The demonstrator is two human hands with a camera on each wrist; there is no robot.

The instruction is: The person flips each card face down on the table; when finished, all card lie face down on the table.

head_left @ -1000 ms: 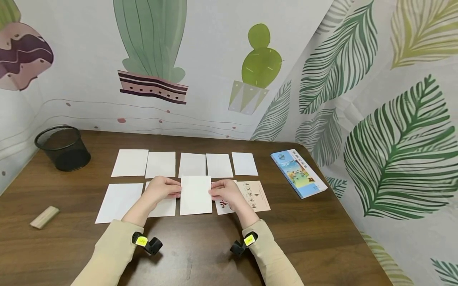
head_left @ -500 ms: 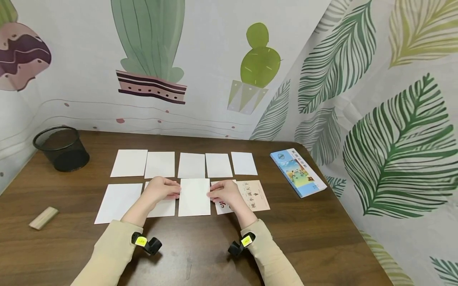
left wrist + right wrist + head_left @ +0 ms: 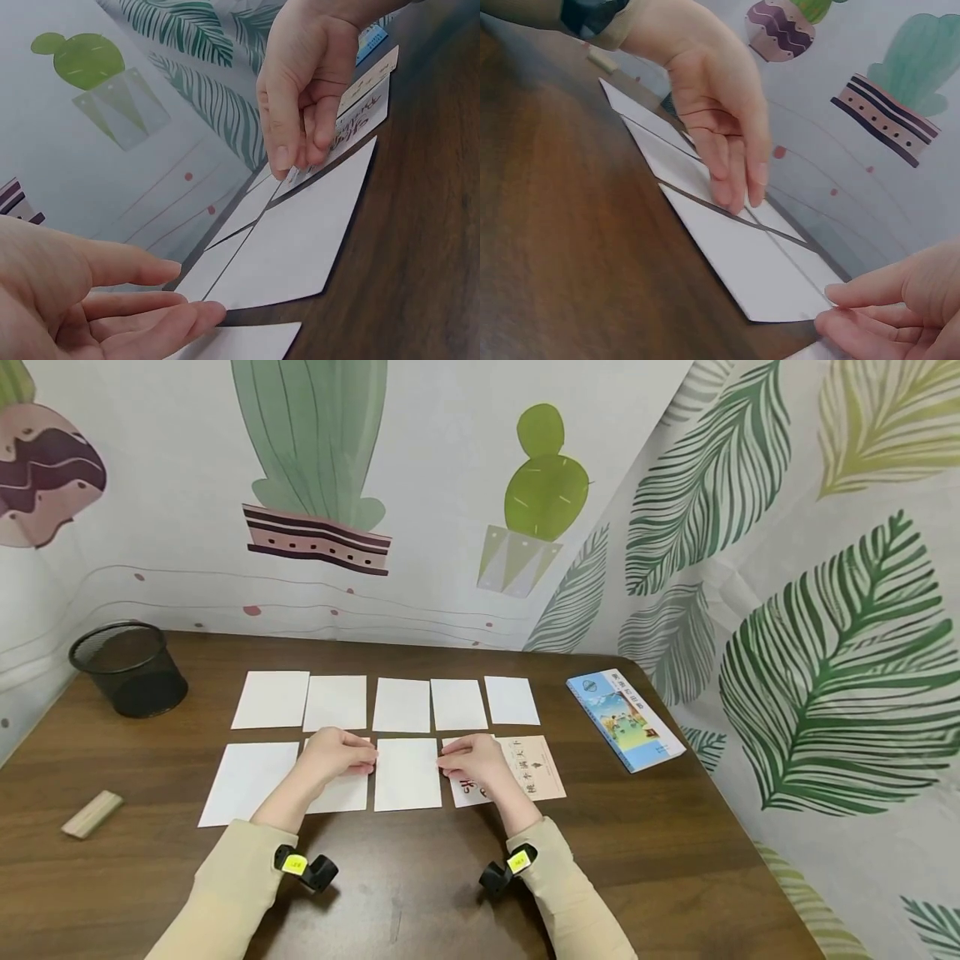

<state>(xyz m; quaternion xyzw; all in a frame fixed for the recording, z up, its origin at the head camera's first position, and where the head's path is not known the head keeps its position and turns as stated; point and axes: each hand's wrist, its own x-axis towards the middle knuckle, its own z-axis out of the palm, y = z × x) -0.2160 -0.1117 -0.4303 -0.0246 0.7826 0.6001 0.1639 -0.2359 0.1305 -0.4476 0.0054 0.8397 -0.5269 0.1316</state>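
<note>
A blank white card (image 3: 408, 775) lies on the table in the middle of the front row. My left hand (image 3: 334, 757) is at its left edge, and in the left wrist view the thumb stands apart from the fingers (image 3: 204, 313), whose tips are right at the card's corner. At the right edge is my right hand (image 3: 477, 763), thumb and fingers slightly parted beside the card. Under the left hand, another card (image 3: 341, 797) is partly hidden. A white card with red lettering (image 3: 468, 793) lies partly covered by the right hand, next to a tan card with printed characters (image 3: 534, 768).
Several blank cards, such as the far left one (image 3: 272, 700), form a back row. A large white card (image 3: 250, 783) begins the front row. Around them are a black mesh pen holder (image 3: 131, 672), a wooden block (image 3: 92, 814) and a blue booklet (image 3: 626, 720).
The middle white card has come down from overlapping the back row to lie in line with the front row. Both hands stay at its sides, their fingers now loosened from its edges.
</note>
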